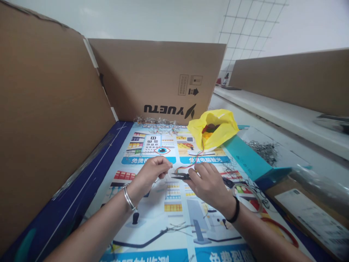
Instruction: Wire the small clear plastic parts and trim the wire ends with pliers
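Observation:
In my right hand (pixel 205 182) is a pair of dark pliers (pixel 180 176), their jaws pointing left. My left hand (pixel 155 169) is closed in a pinch just left of the jaw tips. A thin pale strand, perhaps a wire end, shows near its fingertips; what exactly it holds is too small to make out. Coloured thin wires (pixel 191 165) run from behind the pliers up to a yellow plastic bag (pixel 220 125), which lies open with red and orange contents. Both hands are above a printed poster sheet (pixel 152 233) on the table.
Cardboard panels (pixel 152 76) stand at the back and left. A heap of fine wire bits (pixel 158 122) lies along the back panel. On the right are a teal open box (pixel 245 156) with dark wire scraps (pixel 263 151), a tape roll (pixel 259 198) and a plastic-wrapped carton (pixel 313 214).

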A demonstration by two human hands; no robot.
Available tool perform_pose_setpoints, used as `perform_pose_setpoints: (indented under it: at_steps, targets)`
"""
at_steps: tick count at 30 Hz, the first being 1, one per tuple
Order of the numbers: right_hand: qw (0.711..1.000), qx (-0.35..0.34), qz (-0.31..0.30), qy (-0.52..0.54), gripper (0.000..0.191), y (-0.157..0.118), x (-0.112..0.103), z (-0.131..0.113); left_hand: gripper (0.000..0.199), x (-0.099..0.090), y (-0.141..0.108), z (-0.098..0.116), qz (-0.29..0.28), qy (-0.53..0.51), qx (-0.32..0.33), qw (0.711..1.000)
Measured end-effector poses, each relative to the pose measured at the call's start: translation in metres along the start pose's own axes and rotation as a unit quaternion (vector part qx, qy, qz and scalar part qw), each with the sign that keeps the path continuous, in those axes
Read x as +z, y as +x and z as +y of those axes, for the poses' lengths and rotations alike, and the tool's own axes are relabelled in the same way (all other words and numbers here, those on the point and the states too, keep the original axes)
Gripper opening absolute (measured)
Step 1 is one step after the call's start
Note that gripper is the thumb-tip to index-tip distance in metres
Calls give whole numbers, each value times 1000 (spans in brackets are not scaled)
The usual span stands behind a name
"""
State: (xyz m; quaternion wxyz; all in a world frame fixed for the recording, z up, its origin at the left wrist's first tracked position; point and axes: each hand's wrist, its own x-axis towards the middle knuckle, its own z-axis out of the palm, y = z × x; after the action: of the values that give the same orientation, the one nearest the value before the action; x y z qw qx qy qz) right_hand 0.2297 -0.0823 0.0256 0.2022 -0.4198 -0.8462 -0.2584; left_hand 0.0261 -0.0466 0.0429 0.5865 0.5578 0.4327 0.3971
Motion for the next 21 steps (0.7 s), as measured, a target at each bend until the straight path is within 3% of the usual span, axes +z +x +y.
perform_pose_setpoints:
  at_steps: [14,21]
  targets:
    - [999,-41,25,-16,24,-4,-1,-2,15,3,-1,-5,-48,-24,-36,998]
    - [997,-57,10,-45,17,-5,-1,-1,16,4,-3,-5,-58,-32,-40,997]
